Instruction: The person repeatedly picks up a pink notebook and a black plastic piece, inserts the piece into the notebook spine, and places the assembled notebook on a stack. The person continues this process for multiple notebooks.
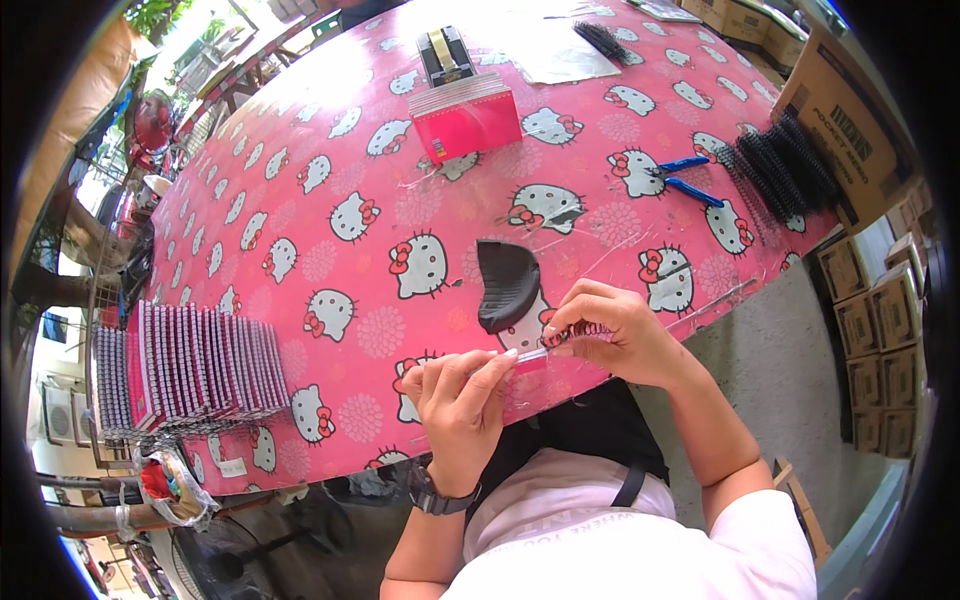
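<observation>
Pink surface patterned with cartoon cats, spiral-bound notebooks at left, pink-covered booklets before a tape dispenser, curved black pad near the front, blue-handled pliers beside black coils at right, white sheet farther back

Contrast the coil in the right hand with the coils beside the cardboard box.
The held coil looks single; the piled coils are many. The right hand partly hides the held coil; the piled coils lie untouched beside the cardboard box. Both are dark spirals.
</observation>
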`<state>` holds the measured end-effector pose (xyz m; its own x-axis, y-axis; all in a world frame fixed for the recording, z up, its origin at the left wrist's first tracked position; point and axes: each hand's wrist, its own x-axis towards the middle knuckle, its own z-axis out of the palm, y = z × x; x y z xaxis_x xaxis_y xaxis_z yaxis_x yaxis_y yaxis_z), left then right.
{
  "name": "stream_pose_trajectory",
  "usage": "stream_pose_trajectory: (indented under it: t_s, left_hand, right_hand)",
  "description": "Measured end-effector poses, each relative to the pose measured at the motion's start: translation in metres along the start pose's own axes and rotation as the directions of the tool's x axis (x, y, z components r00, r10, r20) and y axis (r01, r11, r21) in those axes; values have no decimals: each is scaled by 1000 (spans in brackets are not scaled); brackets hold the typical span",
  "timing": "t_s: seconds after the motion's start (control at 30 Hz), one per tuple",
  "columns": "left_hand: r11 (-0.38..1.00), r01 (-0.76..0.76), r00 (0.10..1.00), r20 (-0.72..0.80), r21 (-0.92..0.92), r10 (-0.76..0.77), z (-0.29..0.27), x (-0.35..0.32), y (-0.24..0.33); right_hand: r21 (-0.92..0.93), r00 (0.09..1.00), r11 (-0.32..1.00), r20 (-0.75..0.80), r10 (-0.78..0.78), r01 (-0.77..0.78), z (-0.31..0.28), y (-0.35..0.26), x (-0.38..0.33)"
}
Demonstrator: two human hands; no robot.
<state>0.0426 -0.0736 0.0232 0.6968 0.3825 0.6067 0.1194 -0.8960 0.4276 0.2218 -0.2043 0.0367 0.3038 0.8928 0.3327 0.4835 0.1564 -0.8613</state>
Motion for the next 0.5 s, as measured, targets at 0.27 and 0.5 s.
stream_pose_trajectory:
  t_s: [0.27,0.5]
  left_hand:
    - [1000,9,1000,-2,-23,-10,-2,-2,2]
    - [999,1,1000,10,-36,-1,-6,2,5]
  right_hand:
    - [41,999,999,45,17,-19,1,3,-4]
    - [39,994,998,97,-45,41,0,2,-1]
